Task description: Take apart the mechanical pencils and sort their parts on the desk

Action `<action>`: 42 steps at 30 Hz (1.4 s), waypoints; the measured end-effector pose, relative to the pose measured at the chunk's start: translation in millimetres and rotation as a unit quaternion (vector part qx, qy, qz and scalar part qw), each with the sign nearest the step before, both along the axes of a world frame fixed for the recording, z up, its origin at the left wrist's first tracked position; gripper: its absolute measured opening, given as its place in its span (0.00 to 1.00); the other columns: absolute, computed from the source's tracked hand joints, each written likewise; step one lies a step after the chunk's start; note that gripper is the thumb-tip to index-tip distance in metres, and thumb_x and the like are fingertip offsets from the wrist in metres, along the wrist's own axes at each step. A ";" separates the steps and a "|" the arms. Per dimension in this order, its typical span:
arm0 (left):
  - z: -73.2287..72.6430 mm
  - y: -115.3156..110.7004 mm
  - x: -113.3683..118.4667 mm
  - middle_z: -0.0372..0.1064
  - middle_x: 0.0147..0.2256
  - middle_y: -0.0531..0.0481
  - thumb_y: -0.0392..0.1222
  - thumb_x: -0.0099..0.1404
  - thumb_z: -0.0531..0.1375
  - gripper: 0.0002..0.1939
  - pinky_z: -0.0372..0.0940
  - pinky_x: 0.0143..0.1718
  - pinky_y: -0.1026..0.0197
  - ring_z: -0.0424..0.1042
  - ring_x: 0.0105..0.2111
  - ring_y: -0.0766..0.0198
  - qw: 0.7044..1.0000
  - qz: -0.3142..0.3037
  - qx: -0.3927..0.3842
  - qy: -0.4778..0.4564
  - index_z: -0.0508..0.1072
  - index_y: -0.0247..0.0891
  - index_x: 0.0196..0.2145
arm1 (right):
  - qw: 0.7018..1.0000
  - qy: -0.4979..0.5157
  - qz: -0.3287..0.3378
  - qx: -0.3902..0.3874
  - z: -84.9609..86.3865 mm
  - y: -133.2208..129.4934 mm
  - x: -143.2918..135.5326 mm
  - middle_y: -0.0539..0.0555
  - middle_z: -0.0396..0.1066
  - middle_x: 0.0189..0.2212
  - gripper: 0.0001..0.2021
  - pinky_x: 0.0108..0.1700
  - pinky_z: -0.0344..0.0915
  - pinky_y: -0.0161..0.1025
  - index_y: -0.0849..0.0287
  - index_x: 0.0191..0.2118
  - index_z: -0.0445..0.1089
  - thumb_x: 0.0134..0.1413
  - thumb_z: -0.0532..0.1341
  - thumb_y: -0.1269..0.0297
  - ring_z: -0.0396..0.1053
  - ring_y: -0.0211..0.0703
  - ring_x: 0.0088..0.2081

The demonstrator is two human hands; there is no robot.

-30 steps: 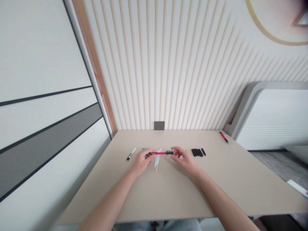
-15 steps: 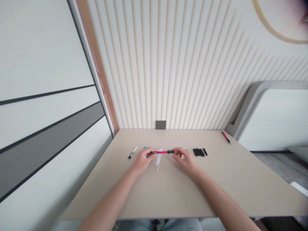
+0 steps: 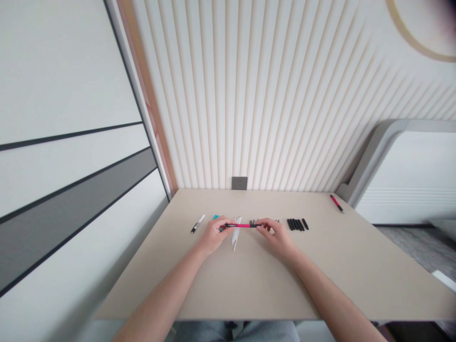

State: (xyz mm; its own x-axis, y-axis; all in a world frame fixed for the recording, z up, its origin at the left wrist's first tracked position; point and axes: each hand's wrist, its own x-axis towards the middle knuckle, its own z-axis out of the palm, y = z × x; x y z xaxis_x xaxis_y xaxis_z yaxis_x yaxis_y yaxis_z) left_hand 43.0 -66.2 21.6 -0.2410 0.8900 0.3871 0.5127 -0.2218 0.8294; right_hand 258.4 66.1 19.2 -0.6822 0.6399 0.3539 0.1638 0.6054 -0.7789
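- Both hands share one pink pen (image 3: 239, 225), held level just above the table (image 3: 249, 285): the left hand (image 3: 213, 236) pinches its end at 9 o'clock, the right hand (image 3: 276, 236) pinches the dark tip end at 3 o'clock, fingers closed narrowly on the barrel.
- Beneath the pen, touching nothing but the table, lies a loose bundle of thin white refills (image 3: 235, 232), running from 12 to 6 o'clock.
- Small dark parts (image 3: 253, 222) sit just beyond the right fingertips, toward 12 o'clock; too small to tell what they are.
- Risk, as I judge it: a slipped grip at either end could drop the pen onto the white refills and scatter them, or a sweep of the right wrist could knock the small dark parts away.
- Black caps (image 3: 298, 224) lie in a row at 3 o'clock, near the right hand; a careless outward move would roll them.
- At 9 o'clock rest a teal piece (image 3: 215, 217) just behind the left hand and a white marker (image 3: 197, 223) farther out.
- Open room lies toward 6 o'clock, between the forearms and the near edge; the red pen (image 3: 336, 203) lies well apart at 2 o'clock, by the far right edge.
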 end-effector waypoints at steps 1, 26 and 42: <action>0.4 -0.1 0.1 0.74 0.34 0.48 0.44 0.62 0.62 0.11 0.64 0.39 0.62 0.71 0.36 0.61 1.000 0.000 0.001 0.003 0.80 0.40 0.40 | 1.000 -0.006 -0.002 -0.002 0.6 -0.1 -0.1 0.53 0.75 0.33 0.12 0.35 0.62 0.37 0.57 0.38 0.74 0.57 0.58 0.56 0.66 0.42 0.32; 1.3 -2.0 -0.4 0.75 0.30 0.49 0.52 0.63 0.59 0.15 0.65 0.28 0.65 0.69 0.26 0.65 0.992 0.043 -0.034 -0.111 0.76 0.36 0.36 | 0.999 -0.007 -0.036 -0.015 -4.8 7.5 3.0 0.52 0.75 0.28 0.16 0.34 0.60 0.36 0.58 0.35 0.72 0.62 0.53 0.53 0.68 0.43 0.30; -4.5 0.2 0.3 0.71 0.28 0.52 0.49 0.62 0.61 0.16 0.66 0.28 0.65 0.69 0.27 0.66 0.994 0.035 -0.034 -0.100 0.75 0.37 0.44 | 0.999 0.000 -0.031 -0.020 -6.3 5.8 -2.0 0.53 0.76 0.28 0.16 0.33 0.62 0.38 0.58 0.39 0.75 0.58 0.57 0.52 0.67 0.43 0.28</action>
State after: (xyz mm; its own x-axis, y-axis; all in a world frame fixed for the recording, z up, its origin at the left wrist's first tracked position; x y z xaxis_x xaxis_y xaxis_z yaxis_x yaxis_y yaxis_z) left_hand 43.3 -66.0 17.1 -0.3696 0.8909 0.2638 0.3476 -0.1307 0.9285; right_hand 256.4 71.8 12.9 -0.6414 0.6942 0.3267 0.1998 0.5623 -0.8024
